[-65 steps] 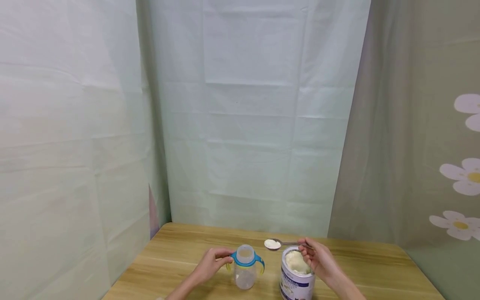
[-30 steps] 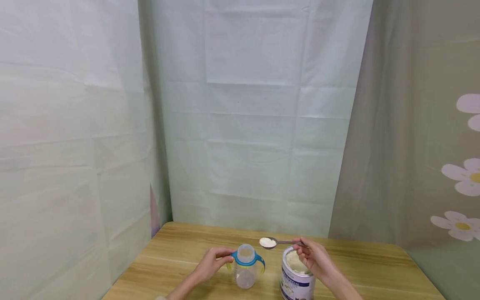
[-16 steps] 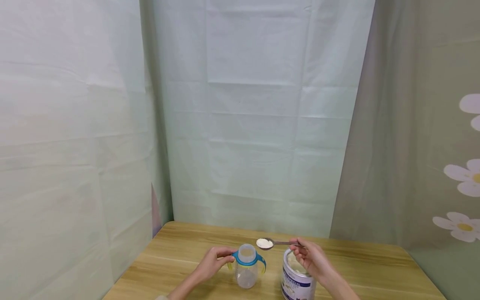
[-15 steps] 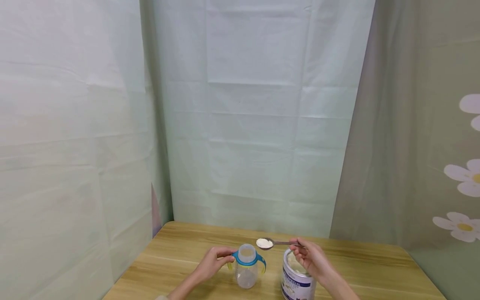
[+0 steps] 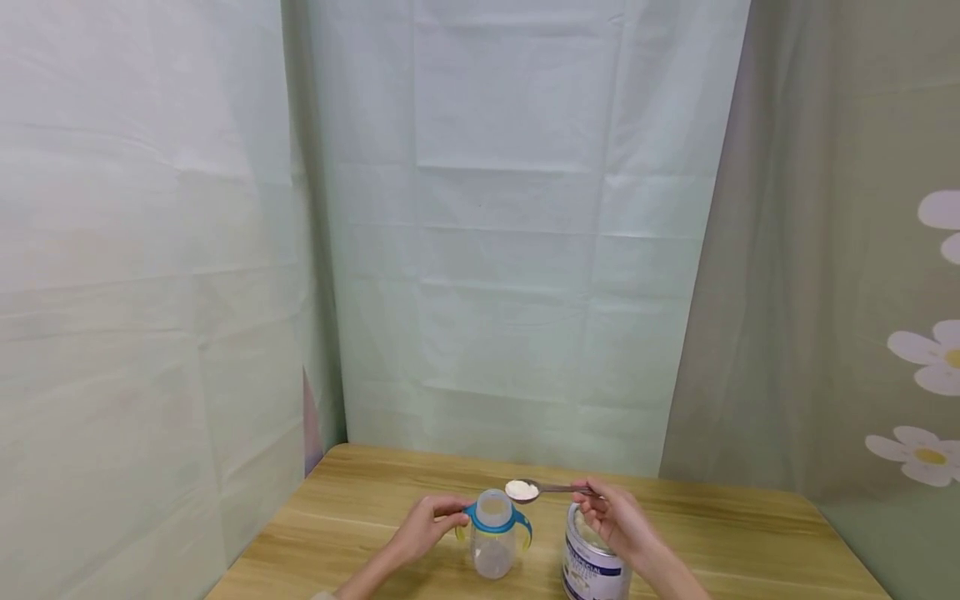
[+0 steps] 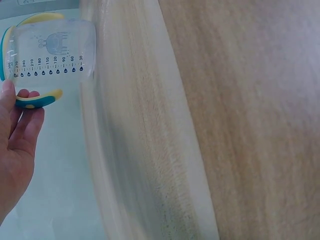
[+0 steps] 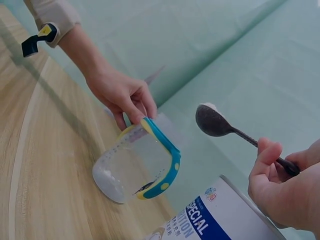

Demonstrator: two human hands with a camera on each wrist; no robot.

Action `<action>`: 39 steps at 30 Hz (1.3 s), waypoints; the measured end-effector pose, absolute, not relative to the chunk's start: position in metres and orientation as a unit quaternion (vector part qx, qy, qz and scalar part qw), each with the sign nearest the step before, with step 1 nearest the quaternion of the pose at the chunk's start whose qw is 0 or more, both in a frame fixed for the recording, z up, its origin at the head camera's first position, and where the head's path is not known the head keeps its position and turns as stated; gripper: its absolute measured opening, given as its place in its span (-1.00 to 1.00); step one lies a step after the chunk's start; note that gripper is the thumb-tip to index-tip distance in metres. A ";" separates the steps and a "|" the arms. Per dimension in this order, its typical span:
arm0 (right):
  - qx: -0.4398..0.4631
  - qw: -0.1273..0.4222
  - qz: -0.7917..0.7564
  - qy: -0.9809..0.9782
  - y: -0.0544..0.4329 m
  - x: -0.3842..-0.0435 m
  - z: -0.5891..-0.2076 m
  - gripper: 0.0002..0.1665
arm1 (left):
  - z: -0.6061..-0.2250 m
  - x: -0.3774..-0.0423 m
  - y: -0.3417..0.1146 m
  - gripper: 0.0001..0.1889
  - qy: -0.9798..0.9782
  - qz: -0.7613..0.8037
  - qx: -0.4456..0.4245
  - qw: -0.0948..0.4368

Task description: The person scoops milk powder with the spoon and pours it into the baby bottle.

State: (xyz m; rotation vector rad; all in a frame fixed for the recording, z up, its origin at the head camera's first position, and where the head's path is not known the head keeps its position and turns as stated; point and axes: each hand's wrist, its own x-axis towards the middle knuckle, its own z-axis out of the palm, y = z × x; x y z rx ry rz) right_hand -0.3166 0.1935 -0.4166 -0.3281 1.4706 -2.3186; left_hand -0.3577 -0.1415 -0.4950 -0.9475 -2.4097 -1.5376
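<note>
A clear baby bottle (image 5: 492, 552) with a blue and yellow two-handled collar stands upright on the table, its mouth uncovered. My left hand (image 5: 430, 527) pinches the bottle's left handle; the left wrist view shows the thumb and fingers around that handle (image 6: 37, 100). My right hand (image 5: 617, 518) grips the handle of a dark metal spoon (image 7: 215, 121). White powder (image 5: 520, 490) is heaped in the bowl, which is level and just right of and above the bottle's mouth. Below the right hand is an open can of milk powder (image 5: 592, 568), partly hidden by that hand.
The wood-grain table (image 5: 360, 492) has its back edge near a pale hanging cloth (image 5: 495, 333). More cloth hangs at the left, and a curtain with printed flowers (image 5: 930, 358) hangs at the right.
The right hand has carried the powder-filled spoon leftward, from above the can to beside the bottle's mouth. The left hand and bottle have stayed in place.
</note>
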 end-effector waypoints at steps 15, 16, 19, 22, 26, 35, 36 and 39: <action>-0.113 0.191 -0.810 0.543 0.185 -0.316 -0.416 -0.53 | -0.481 -0.344 -0.133 -0.76 -0.805 -0.507 -0.301 0.070; -0.110 0.191 -0.810 0.543 0.185 -0.317 -0.416 -0.53 | -0.480 -0.343 -0.133 -0.76 -0.805 -0.507 -0.300 0.070; -0.102 0.191 -0.812 0.542 0.184 -0.317 -0.417 -0.54 | -0.490 -0.351 -0.136 -0.74 -0.800 -0.514 -0.303 0.067; -0.104 0.189 -0.812 0.542 0.184 -0.318 -0.418 -0.53 | -0.490 -0.351 -0.135 -0.74 -0.802 -0.511 -0.301 0.069; -0.110 0.187 -0.812 0.542 0.184 -0.318 -0.418 -0.54 | -0.479 -0.343 -0.131 -0.75 -0.803 -0.508 -0.302 0.074; -0.111 0.186 -0.811 0.544 0.180 -0.320 -0.417 -0.53 | -0.470 -0.337 -0.130 -0.76 -0.801 -0.506 -0.311 0.077; -0.111 0.185 -0.811 0.544 0.180 -0.320 -0.417 -0.53 | -0.470 -0.337 -0.130 -0.76 -0.801 -0.505 -0.311 0.078; -0.106 0.184 -0.809 0.547 0.179 -0.320 -0.417 -0.53 | -0.472 -0.338 -0.130 -0.76 -0.801 -0.506 -0.311 0.080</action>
